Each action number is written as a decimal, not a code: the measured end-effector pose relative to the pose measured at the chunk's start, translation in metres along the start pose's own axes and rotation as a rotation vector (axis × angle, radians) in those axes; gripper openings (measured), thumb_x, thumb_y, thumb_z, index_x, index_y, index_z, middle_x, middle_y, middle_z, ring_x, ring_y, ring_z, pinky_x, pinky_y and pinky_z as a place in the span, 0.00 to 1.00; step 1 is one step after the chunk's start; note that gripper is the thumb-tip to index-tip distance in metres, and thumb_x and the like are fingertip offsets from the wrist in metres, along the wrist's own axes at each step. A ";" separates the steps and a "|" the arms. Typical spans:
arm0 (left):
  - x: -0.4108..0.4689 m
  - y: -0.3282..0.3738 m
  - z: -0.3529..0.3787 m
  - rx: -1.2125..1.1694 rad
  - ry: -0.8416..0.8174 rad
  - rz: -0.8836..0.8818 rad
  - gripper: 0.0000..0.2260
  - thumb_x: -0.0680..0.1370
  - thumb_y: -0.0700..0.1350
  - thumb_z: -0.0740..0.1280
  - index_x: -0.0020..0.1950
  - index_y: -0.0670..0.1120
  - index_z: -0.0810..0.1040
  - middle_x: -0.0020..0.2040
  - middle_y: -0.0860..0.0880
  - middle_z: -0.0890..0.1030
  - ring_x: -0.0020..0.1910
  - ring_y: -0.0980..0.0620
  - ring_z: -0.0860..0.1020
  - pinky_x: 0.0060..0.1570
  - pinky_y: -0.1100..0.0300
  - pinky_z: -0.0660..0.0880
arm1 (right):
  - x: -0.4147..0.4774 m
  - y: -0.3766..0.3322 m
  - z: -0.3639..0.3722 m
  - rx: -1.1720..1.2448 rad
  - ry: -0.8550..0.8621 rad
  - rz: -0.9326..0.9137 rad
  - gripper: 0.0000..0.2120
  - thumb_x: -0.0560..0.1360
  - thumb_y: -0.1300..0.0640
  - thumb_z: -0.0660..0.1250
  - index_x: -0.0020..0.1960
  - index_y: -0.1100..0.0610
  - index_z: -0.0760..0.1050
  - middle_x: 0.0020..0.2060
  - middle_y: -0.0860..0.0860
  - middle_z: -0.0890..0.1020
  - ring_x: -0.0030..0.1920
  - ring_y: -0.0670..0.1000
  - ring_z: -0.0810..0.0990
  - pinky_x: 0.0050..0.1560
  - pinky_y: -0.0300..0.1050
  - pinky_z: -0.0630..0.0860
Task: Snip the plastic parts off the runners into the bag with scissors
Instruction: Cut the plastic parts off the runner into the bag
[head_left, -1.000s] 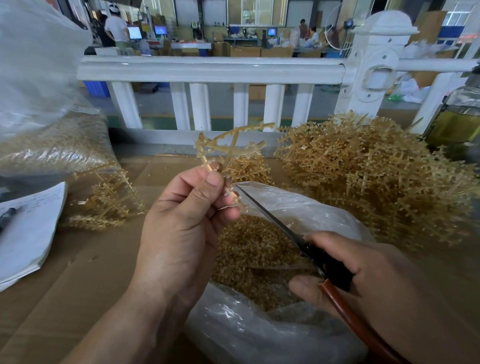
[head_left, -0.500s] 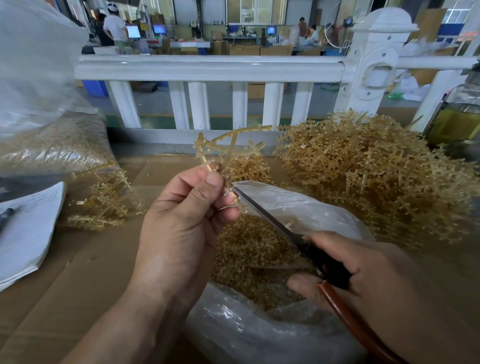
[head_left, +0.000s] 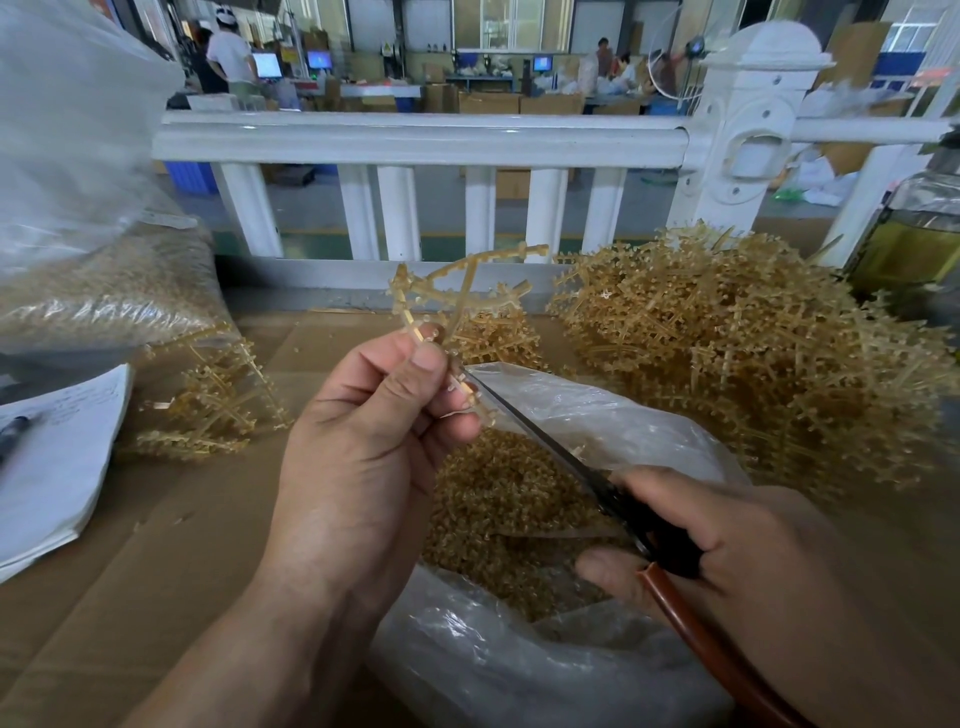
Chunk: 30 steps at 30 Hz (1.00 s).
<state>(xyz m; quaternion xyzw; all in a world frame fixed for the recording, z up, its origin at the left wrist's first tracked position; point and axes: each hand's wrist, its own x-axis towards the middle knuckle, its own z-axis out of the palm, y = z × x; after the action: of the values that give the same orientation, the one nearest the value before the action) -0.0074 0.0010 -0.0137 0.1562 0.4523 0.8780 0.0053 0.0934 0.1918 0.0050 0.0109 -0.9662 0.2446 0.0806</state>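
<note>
**Amber runner at the blade, above the open bag**

Left hand (head_left: 358, 467): fingers (head_left: 415, 374) curled close, thumb and forefinger pinching a branched, knobbly runner (head_left: 457, 296) held upright. Right hand (head_left: 727, 561): fingers wrapped round the black and brown handles of the scissors (head_left: 571, 457), whose thin steel tip meets the runner's lower end beside the left thumb. Directly below is a crinkled clear bag (head_left: 519, 675) of small cut parts (head_left: 498, 499). A tangled heap of runners (head_left: 753, 353) lies to the right on the cardboard-covered worktop (head_left: 156, 545).
</note>
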 end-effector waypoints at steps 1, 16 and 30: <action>0.000 0.000 0.000 -0.001 -0.001 -0.001 0.05 0.76 0.43 0.69 0.40 0.48 0.80 0.37 0.49 0.78 0.35 0.56 0.78 0.37 0.63 0.79 | 0.000 0.000 0.000 0.003 0.003 0.001 0.31 0.63 0.20 0.55 0.53 0.38 0.75 0.38 0.38 0.81 0.39 0.38 0.79 0.45 0.36 0.74; -0.001 0.001 0.000 -0.009 -0.003 -0.007 0.07 0.76 0.43 0.69 0.39 0.48 0.80 0.36 0.49 0.78 0.35 0.56 0.78 0.37 0.64 0.79 | 0.001 -0.003 -0.003 0.017 -0.044 0.003 0.30 0.63 0.21 0.57 0.52 0.40 0.76 0.38 0.38 0.80 0.39 0.38 0.79 0.43 0.35 0.73; -0.001 -0.001 0.001 -0.035 -0.036 -0.046 0.07 0.77 0.43 0.69 0.39 0.50 0.82 0.36 0.50 0.79 0.35 0.56 0.78 0.37 0.63 0.79 | 0.003 -0.003 -0.001 0.007 -0.096 0.036 0.29 0.61 0.17 0.50 0.55 0.29 0.64 0.50 0.24 0.72 0.48 0.29 0.74 0.33 0.30 0.71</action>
<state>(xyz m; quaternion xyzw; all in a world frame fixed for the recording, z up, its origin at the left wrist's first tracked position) -0.0065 0.0020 -0.0138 0.1612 0.4401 0.8826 0.0363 0.0911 0.1894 0.0078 0.0053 -0.9682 0.2484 0.0295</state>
